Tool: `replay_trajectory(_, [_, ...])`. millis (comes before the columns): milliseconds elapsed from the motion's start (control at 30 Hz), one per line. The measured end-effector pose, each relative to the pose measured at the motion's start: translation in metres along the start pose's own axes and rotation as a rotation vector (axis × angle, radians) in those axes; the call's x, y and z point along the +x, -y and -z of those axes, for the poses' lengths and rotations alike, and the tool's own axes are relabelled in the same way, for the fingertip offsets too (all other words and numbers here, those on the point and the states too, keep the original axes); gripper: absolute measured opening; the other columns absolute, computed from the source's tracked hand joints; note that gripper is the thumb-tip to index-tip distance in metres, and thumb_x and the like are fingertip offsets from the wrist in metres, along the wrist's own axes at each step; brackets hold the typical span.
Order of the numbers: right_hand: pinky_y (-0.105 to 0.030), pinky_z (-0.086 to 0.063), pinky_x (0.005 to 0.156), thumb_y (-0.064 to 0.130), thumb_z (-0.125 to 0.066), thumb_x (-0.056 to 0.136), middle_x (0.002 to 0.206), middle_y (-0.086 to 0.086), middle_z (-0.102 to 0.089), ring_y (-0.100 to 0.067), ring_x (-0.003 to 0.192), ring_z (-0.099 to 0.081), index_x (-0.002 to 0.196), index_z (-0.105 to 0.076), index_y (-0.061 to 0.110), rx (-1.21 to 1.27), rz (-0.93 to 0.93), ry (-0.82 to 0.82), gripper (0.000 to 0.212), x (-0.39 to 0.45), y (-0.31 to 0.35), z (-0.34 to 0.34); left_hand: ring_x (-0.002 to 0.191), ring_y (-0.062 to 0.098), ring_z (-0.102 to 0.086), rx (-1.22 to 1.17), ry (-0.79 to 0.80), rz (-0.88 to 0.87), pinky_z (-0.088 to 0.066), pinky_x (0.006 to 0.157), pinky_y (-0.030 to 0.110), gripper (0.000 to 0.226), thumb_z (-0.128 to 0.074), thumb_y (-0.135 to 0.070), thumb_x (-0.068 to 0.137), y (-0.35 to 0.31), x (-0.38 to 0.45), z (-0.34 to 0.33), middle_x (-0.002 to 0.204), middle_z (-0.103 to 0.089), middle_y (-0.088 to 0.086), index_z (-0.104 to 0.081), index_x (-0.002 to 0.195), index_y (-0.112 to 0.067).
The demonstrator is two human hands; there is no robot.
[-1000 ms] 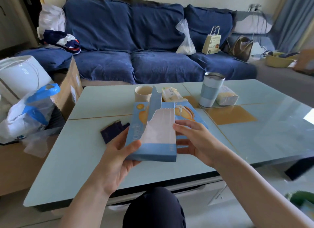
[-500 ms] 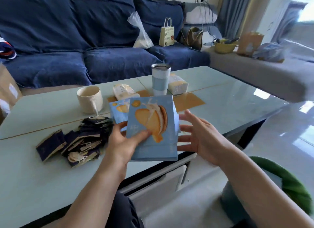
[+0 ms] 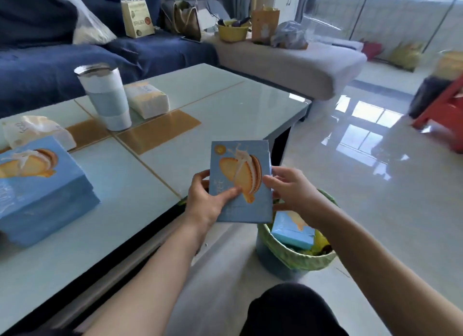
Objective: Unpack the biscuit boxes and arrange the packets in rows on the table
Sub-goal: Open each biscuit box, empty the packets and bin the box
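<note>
A flat blue biscuit box (image 3: pixel 246 197) with a sandwich-biscuit picture is held upright off the table's right end, above the bin. My left hand (image 3: pixel 206 200) grips its lower left edge, thumb across the front. My right hand (image 3: pixel 290 191) pinches its right edge. A second blue biscuit box (image 3: pixel 37 187) lies on the glass table (image 3: pixel 140 195) at the left. Another blue box (image 3: pixel 292 231) sits inside the green-lined bin (image 3: pixel 293 256) under my right hand. No biscuit packets are in view.
A white and blue tumbler (image 3: pixel 107 97) and two tissue packs (image 3: pixel 147 101) (image 3: pixel 32 131) stand on the table's far side. A blue sofa (image 3: pixel 50 67) and a grey chaise (image 3: pixel 288 64) with bags lie behind. Glossy floor spreads to the right.
My view has swung right, away from the dark packets on the table. The box has moved off the table's end over the bin, and my right hand now grips its edge.
</note>
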State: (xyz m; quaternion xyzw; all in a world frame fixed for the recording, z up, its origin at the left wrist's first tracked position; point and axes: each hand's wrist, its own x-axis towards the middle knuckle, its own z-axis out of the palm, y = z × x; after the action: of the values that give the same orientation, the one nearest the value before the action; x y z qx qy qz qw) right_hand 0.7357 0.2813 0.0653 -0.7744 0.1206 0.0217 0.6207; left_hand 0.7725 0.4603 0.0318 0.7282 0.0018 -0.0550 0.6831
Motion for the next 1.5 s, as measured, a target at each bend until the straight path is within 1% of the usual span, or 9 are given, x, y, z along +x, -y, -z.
replay_trajectory(167, [-0.028,-0.058,0.056,0.016,-0.047,0.101,0.074,0.005,-0.073,-0.01,0.07,-0.072,0.099,-0.068,0.012,-0.028,-0.076,-0.083,0.022,0.006,-0.047,0.043,0.09,0.002,-0.064,0.074,0.151,-0.012,-0.054,0.066,0.018,0.065,-0.085,-0.03,0.071,0.029,0.009,-0.055,0.107,-0.063,-0.008,-0.046,0.122,-0.025])
replay_trajectory(267, [-0.027,-0.058,0.058,0.014,-0.045,0.101,0.073,0.007,-0.073,-0.006,0.07,-0.071,0.094,-0.067,0.016,-0.031,-0.105,-0.133,0.023,0.007,-0.069,0.065,0.078,-0.008,-0.065,0.111,0.228,-0.018,-0.051,0.055,0.011,0.047,-0.078,-0.025,0.081,0.045,0.018,-0.084,0.097,-0.061,-0.018,-0.045,0.113,-0.034])
replay_trajectory(433, [-0.029,-0.058,0.062,0.013,-0.047,0.1,0.081,-0.003,-0.072,-0.013,0.075,-0.069,0.088,-0.068,0.01,-0.094,-0.251,-0.166,0.024,0.013,-0.109,0.087,0.103,0.015,-0.056,0.354,0.38,0.078,-0.054,0.084,0.034,0.044,-0.069,-0.034,0.086,0.071,0.032,-0.119,0.122,-0.049,-0.001,-0.046,0.124,-0.028])
replay_trajectory(633, [-0.047,-0.059,0.079,0.021,-0.05,0.098,0.093,-0.021,-0.07,-0.032,0.089,-0.069,0.091,-0.066,-0.009,-0.135,-0.42,-0.33,0.034,0.031,-0.154,0.094,0.113,0.024,-0.054,0.579,0.443,0.161,-0.047,0.099,0.041,0.047,-0.066,-0.042,0.085,0.097,0.049,-0.15,0.127,-0.05,0.007,-0.054,0.125,-0.02])
replay_trajectory(900, [-0.039,-0.049,0.079,0.019,-0.043,0.095,0.102,-0.019,-0.063,-0.033,0.097,-0.06,0.087,-0.061,0.002,-0.297,-0.518,-0.38,0.025,0.058,-0.172,0.093,0.113,0.024,-0.054,0.729,0.475,0.178,-0.046,0.095,0.036,0.044,-0.062,-0.032,0.087,0.115,0.059,-0.175,0.127,-0.055,0.006,-0.049,0.125,-0.016])
replay_trajectory(1033, [-0.046,-0.044,0.099,0.015,-0.039,0.096,0.117,-0.022,-0.057,-0.037,0.117,-0.049,0.089,-0.054,0.009,-0.386,-0.563,-0.349,0.017,0.068,-0.175,0.091,0.11,0.026,-0.056,0.776,0.483,0.18,-0.049,0.094,0.041,0.04,-0.06,-0.027,0.089,0.118,0.062,-0.179,0.126,-0.056,0.008,-0.048,0.125,-0.013])
replay_trajectory(1100, [-0.047,-0.05,0.094,0.016,-0.044,0.095,0.107,-0.017,-0.061,-0.033,0.106,-0.055,0.08,-0.052,0.013,-0.384,-0.553,-0.351,0.017,0.069,-0.179,0.091,0.11,0.027,-0.056,0.797,0.486,0.187,-0.05,0.093,0.041,0.038,-0.059,-0.023,0.09,0.119,0.062,-0.179,0.126,-0.055,0.009,-0.047,0.125,-0.013])
replay_trajectory(1233, [-0.029,-0.051,0.056,0.023,-0.054,0.092,0.076,-0.002,-0.059,-0.016,0.068,-0.057,0.073,-0.052,0.017,-0.483,-0.55,-0.368,0.02,0.061,-0.183,0.093,0.113,0.029,-0.055,0.874,0.562,0.177,-0.05,0.092,0.04,0.04,-0.056,-0.015,0.092,0.121,0.06,-0.18,0.128,-0.054,0.011,-0.041,0.129,-0.011])
replay_trajectory(1500, [-0.03,-0.043,0.058,0.03,-0.048,0.093,0.081,-0.005,-0.059,-0.022,0.073,-0.055,0.078,-0.052,0.014,-0.787,-0.493,-0.35,0.023,0.047,-0.155,0.089,0.126,0.026,-0.045,0.865,0.524,0.02,-0.039,0.088,0.03,0.053,-0.053,-0.01,0.093,0.098,0.058,-0.159,0.143,-0.044,0.01,-0.034,0.142,-0.009])
